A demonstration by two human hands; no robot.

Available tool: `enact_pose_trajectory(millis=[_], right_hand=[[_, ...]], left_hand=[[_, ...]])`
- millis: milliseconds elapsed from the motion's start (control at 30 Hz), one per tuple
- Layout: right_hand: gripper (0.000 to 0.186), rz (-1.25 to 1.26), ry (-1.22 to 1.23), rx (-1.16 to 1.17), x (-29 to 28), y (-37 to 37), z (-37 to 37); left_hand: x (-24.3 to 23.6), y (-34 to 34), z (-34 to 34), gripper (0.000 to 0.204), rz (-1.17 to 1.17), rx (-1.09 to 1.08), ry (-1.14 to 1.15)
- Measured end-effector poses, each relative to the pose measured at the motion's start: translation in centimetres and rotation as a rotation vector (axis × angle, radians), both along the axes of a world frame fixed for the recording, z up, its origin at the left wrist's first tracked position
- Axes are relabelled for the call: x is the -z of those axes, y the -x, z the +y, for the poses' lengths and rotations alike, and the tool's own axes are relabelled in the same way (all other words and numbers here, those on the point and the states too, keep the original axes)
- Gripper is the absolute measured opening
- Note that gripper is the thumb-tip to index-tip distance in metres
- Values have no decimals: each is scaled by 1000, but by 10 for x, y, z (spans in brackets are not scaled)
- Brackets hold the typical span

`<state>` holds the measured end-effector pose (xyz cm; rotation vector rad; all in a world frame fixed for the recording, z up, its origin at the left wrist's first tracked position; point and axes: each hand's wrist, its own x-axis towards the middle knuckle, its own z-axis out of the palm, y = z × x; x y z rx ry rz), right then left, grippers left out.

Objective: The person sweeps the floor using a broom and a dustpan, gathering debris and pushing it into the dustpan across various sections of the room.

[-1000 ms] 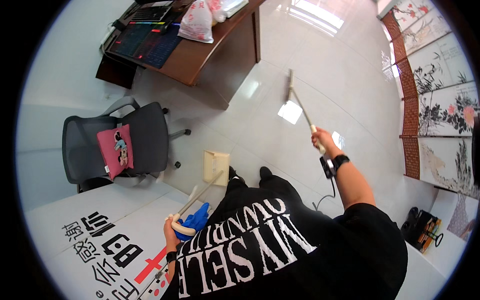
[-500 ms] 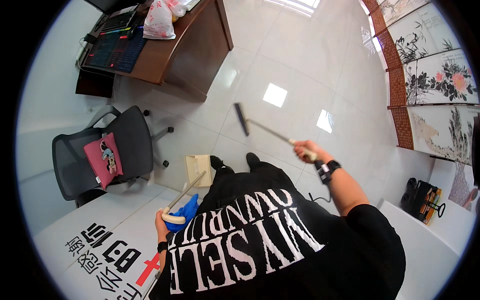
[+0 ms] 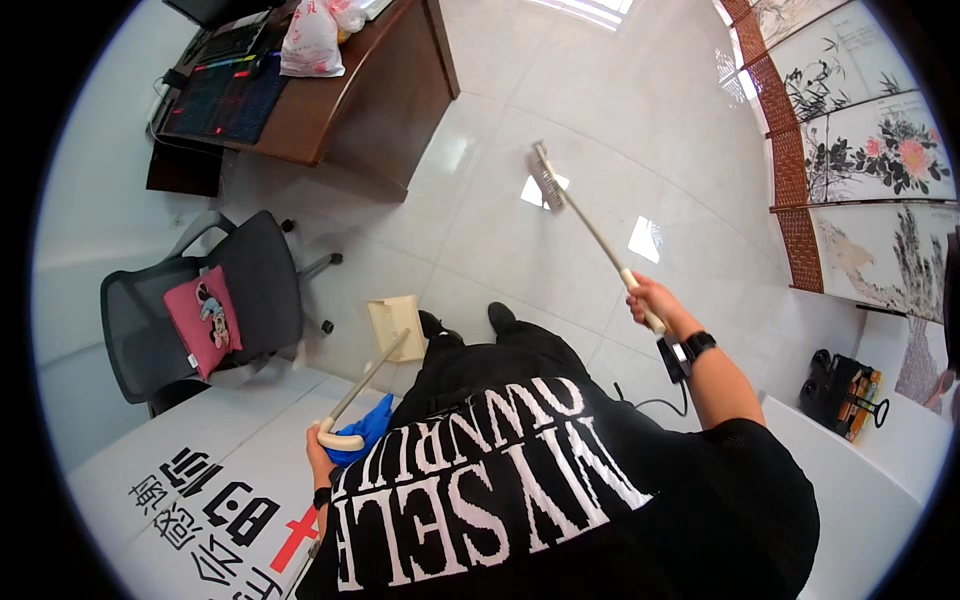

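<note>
My right hand (image 3: 655,305) is closed around the cream grip of a broom (image 3: 597,236), whose long handle slants away over the tiled floor. Its narrow bristled head lies ahead of me, beside a bright reflection; whether the bristles touch the tiles I cannot tell. Low on the left, my left hand (image 3: 318,458) grips the curved cream handle of a long-handled dustpan (image 3: 384,324). The beige pan rests close to my left shoe. Against that hand is a crumpled blue bag or cloth (image 3: 374,424), partly hidden by the handle.
A grey wheeled office chair (image 3: 262,290) with a pink cushion (image 3: 204,318) stands at the left. Beyond it is a brown desk (image 3: 385,90) carrying keyboards and a plastic bag (image 3: 312,40). A painted folding screen (image 3: 870,150) lines the right, near a black basket (image 3: 838,392).
The broom head has swung forward and to the right, away from my feet. My right hand has shifted slightly right. The dustpan and left hand have hardly moved.
</note>
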<state>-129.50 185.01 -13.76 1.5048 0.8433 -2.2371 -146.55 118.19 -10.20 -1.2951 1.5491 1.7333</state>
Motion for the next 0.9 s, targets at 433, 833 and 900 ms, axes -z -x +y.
enact_pose_trajectory(millis=[433, 833, 900], right_hand=[[52, -287, 30, -343, -24, -104, 45], [55, 10, -166, -4, 27, 83, 44], [52, 34, -89, 19, -4, 104, 17]], left_hand=[[16, 28, 14, 34, 10, 45, -51], [25, 66, -3, 32, -37, 149, 20], [37, 76, -4, 33, -97, 166, -33]])
